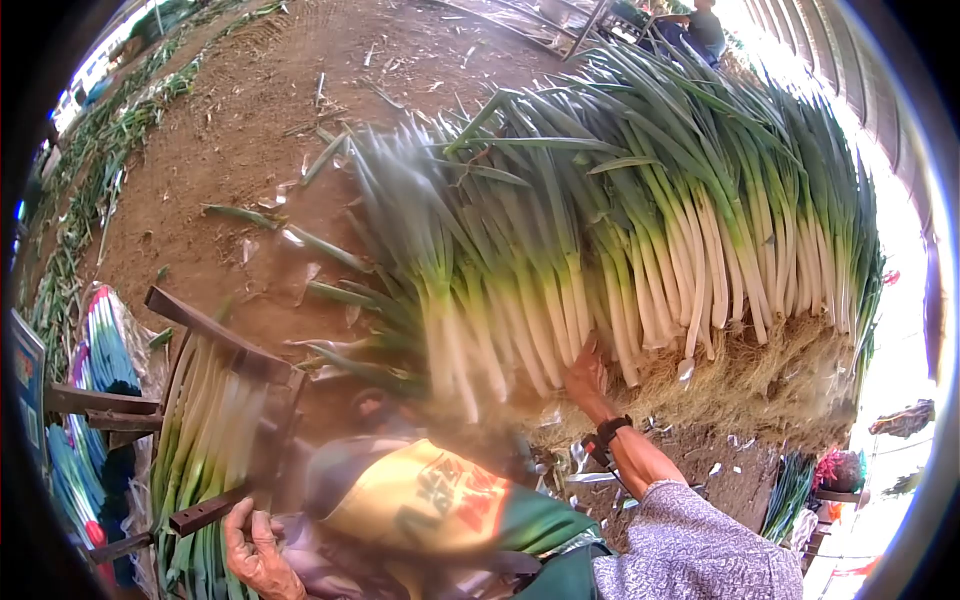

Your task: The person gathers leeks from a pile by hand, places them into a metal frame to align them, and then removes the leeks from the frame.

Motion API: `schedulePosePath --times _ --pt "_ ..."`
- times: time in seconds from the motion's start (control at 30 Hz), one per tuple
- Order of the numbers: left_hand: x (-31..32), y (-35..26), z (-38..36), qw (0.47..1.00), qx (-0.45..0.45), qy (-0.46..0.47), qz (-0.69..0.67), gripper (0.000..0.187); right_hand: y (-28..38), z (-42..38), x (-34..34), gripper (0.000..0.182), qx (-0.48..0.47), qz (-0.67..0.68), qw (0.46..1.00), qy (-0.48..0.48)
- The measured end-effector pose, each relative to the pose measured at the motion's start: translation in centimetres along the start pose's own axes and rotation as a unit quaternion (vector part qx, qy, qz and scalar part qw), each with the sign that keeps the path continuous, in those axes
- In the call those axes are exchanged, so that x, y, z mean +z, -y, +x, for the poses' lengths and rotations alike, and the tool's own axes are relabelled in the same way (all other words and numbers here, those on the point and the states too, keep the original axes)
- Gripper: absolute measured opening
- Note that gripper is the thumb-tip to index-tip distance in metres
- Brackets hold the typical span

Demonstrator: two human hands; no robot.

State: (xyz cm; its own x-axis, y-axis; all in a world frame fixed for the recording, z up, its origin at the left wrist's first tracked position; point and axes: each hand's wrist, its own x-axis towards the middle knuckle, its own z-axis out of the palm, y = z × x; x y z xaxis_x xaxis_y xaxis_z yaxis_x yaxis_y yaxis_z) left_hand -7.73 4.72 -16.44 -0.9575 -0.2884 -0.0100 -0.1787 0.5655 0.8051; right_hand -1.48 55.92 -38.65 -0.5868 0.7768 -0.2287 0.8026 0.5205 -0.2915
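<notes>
A long row of green onions (640, 220) lies on the ground, green leaves toward the top, white stems and tangled roots toward me. My right hand (588, 378), with a black watch on the wrist, reaches to the white stems near the roots; its fingertips are hidden among them, so I cannot make out its grip. My left hand (258, 548) is at the lower left beside a rusty metal frame (208, 510), its fingers curled near the bar. Inside that frame stands a bunch of green onions (205, 420). Whether the left fingers hold anything is unclear.
Loose leaves (335, 250) are scattered on the dirt floor (240, 130). Tied bundles (100, 350) lie at the far left. More bundled onions (790, 495) and a red mesh item (830, 468) are at the lower right. A person (705, 30) is in the background.
</notes>
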Motion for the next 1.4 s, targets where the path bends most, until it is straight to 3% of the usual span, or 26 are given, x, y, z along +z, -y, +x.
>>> schedulePosePath --times 0.07,0.2,0.33,0.5,0.63,0.7,0.73,0.83,0.87,0.97,1.0,1.07,1.1,1.13,1.17,1.27,1.4 --pt "0.0 3.5 0.4 0.997 -0.016 -0.002 -0.075 0.025 0.1 0.2 0.3 0.106 0.015 0.031 0.999 0.013" --pt "0.3 2.4 0.2 0.995 -0.035 -0.003 -0.098 0.024 -2.2 1.7 2.2 0.104 0.013 0.119 0.993 0.024" --pt "0.3 2.3 0.2 0.995 -0.031 0.005 -0.095 0.023 -0.5 0.6 -1.4 0.104 -0.002 0.120 0.990 0.073" --pt "0.4 2.1 0.2 0.995 -0.034 0.005 -0.092 0.023 -0.3 0.6 -0.8 0.096 0.006 0.071 0.997 0.043" --pt "0.2 0.2 0.4 0.997 -0.041 0.013 -0.061 0.024 -3.6 3.1 0.5 0.090 -0.106 0.091 0.989 0.043" --pt "-0.2 -2.7 0.5 0.998 -0.059 0.022 -0.019 0.029 -3.0 2.9 -1.3 0.086 -0.145 0.269 0.943 0.130" --pt "0.7 -0.9 1.0 0.983 0.002 0.004 -0.185 0.022 -2.2 2.1 -3.4 0.084 -0.144 0.320 0.921 0.172" --pt "4.0 -7.6 1.2 0.957 0.048 0.072 -0.276 0.027 2.3 -1.2 -9.7 0.076 -0.098 0.398 0.863 0.295" --pt "6.1 -9.5 1.3 0.934 0.085 0.108 -0.329 0.031 2.4 -1.7 -9.3 0.061 -0.067 0.360 0.889 0.274" --pt "15.6 -9.5 0.9 0.835 0.121 0.241 -0.479 0.042 4.0 -4.7 -9.8 0.072 -0.015 0.459 0.839 0.292" --pt "18.3 -10.7 -0.8 0.872 0.009 0.247 -0.422 0.046 5.2 -6.1 -10.8 0.074 -0.031 0.481 0.821 0.306" --pt "25.7 -9.2 -3.2 0.891 -0.068 0.300 -0.335 0.042 7.1 -9.1 -13.0 0.078 -0.058 0.504 0.798 0.325" --pt "26.8 -10.4 -4.0 0.894 -0.119 0.346 -0.257 0.049 8.1 -11.0 -14.9 0.078 -0.064 0.475 0.816 0.324" --pt "28.4 -9.4 -5.2 0.849 -0.129 0.390 -0.333 0.062 8.5 -12.2 -15.8 0.078 -0.060 0.446 0.832 0.323" --pt "27.4 -11.5 -6.4 0.863 -0.142 0.380 -0.301 0.070 7.7 -12.7 -15.7 0.078 -0.056 0.433 0.834 0.337" --pt "29.1 -10.8 -6.7 0.804 -0.151 0.441 -0.369 0.045 7.3 -15.3 -16.7 0.077 -0.046 0.486 0.794 0.363" --pt "29.6 -10.6 -7.0 0.758 -0.157 0.434 -0.462 0.034 7.6 -16.6 -18.0 0.084 -0.073 0.430 0.826 0.357"
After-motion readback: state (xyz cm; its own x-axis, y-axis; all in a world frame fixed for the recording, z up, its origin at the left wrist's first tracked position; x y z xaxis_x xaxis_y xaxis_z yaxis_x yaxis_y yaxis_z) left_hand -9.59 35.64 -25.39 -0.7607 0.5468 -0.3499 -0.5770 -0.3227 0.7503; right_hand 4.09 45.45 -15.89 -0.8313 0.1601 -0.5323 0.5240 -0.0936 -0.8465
